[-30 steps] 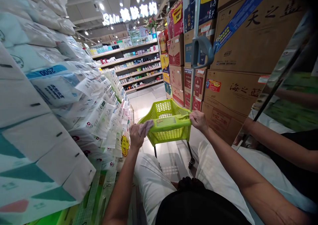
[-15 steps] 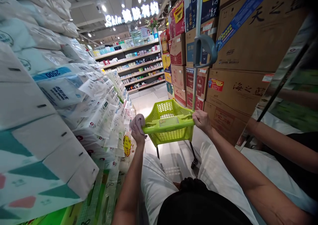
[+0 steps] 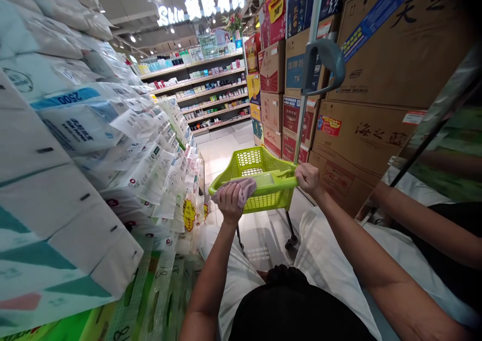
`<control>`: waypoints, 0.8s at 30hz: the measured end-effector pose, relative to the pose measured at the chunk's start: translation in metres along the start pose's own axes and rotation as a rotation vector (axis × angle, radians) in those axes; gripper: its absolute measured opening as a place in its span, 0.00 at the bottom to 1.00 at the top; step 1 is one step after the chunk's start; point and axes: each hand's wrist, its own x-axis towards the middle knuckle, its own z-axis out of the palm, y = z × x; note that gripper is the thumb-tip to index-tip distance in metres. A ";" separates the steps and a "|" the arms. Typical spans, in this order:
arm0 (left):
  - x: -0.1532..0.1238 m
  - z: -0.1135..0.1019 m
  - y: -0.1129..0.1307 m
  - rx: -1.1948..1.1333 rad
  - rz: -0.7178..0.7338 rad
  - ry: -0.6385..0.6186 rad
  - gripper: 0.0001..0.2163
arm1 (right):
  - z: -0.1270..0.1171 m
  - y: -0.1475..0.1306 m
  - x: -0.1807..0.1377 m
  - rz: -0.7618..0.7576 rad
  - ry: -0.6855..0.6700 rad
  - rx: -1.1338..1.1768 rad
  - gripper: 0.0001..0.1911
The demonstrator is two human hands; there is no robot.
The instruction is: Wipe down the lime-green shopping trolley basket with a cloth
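Note:
A lime-green shopping cart [image 3: 276,179] with a perforated basket stands in front of me on dark legs. My left hand [image 3: 229,200] is closed on a pale purple cloth [image 3: 246,190], pressing it against the left part of the handle bar. My right hand [image 3: 308,178] is wrapped round the right end of the bar, beside the foot of a tall metal pole [image 3: 301,125]. A grey looped handle [image 3: 324,67] sits higher up on that pole. The basket's visible inner side shows only its green mesh.
Stacked tissue packs [image 3: 83,125] line my left side, with a yellow price tag [image 3: 189,214] on them. Cardboard cartons [image 3: 372,135] rise on the right, beside a reflective panel [image 3: 425,165]. Ahead, a tiled aisle [image 3: 222,152] leads to shelves of small boxes [image 3: 214,90].
My left hand and the cloth have moved right, from the bar's left end onto its front. My right hand still grips the bar. The view has shifted slightly.

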 end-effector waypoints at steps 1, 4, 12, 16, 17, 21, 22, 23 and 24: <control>-0.003 0.000 -0.008 0.003 -0.012 0.023 0.17 | 0.001 -0.001 0.000 0.000 -0.012 0.001 0.17; 0.002 -0.007 -0.027 0.052 -0.102 0.151 0.20 | 0.005 -0.004 0.002 -0.011 -0.020 0.009 0.17; 0.061 -0.034 -0.007 0.216 -0.296 -0.169 0.23 | 0.016 -0.009 0.007 -0.007 -0.053 -0.132 0.18; 0.060 -0.027 -0.004 0.192 -0.347 -0.127 0.23 | 0.016 -0.033 0.007 0.003 -0.091 -0.284 0.16; 0.056 -0.022 -0.003 0.164 -0.353 -0.078 0.23 | 0.017 -0.040 0.007 0.005 -0.089 -0.310 0.15; 0.035 0.004 0.010 0.052 -0.374 0.210 0.21 | 0.027 -0.056 0.005 0.057 -0.009 -0.391 0.14; 0.030 0.012 0.016 0.036 -0.377 0.281 0.21 | 0.030 -0.057 0.005 0.063 0.005 -0.396 0.15; 0.025 0.019 0.023 0.016 -0.371 0.329 0.21 | 0.031 -0.057 0.004 0.062 0.009 -0.396 0.15; 0.020 0.025 0.031 -0.014 -0.372 0.363 0.21 | 0.032 -0.055 0.004 0.055 0.009 -0.394 0.15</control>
